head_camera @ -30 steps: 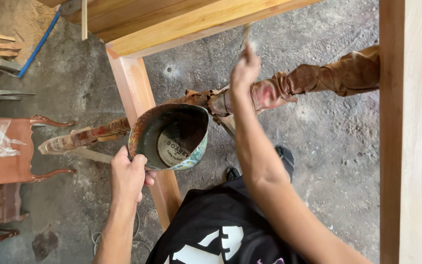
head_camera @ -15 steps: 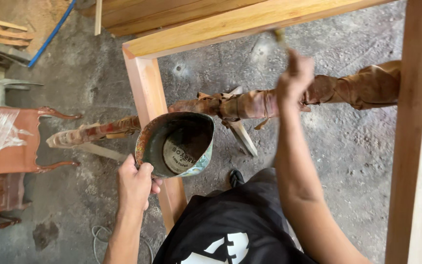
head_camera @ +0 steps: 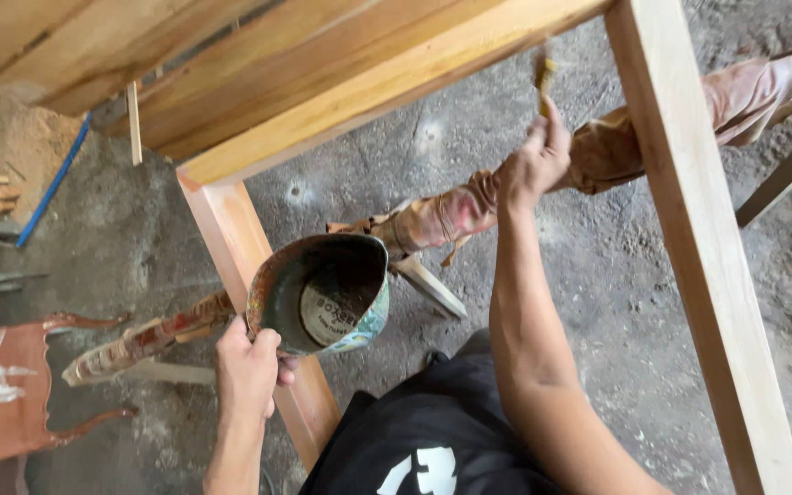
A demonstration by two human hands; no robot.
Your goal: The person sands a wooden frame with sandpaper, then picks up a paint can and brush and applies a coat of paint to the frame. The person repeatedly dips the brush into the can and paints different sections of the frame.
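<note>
My left hand (head_camera: 247, 369) grips the rim of a stained round tin bowl (head_camera: 321, 293) with a dark inside, held low in front of a reddish wooden leg (head_camera: 249, 275). My right hand (head_camera: 533, 158) is raised and shut on a small brush (head_camera: 544, 78), whose tip touches the underside of a pale wooden rail (head_camera: 387, 82) of the frame above. A second, lighter wooden leg (head_camera: 698, 247) runs down the right side.
A long bundle wrapped in stained cloth (head_camera: 616, 147) lies across the grey concrete floor (head_camera: 598, 302). A reddish carved furniture piece (head_camera: 11, 403) sits at the lower left. A blue strip (head_camera: 52, 183) and wood slats lie at the far left by sawdust.
My right hand with the brush has moved rightward and up along the rail. The bowl in my left hand stays at about the same height while the view has shifted.
</note>
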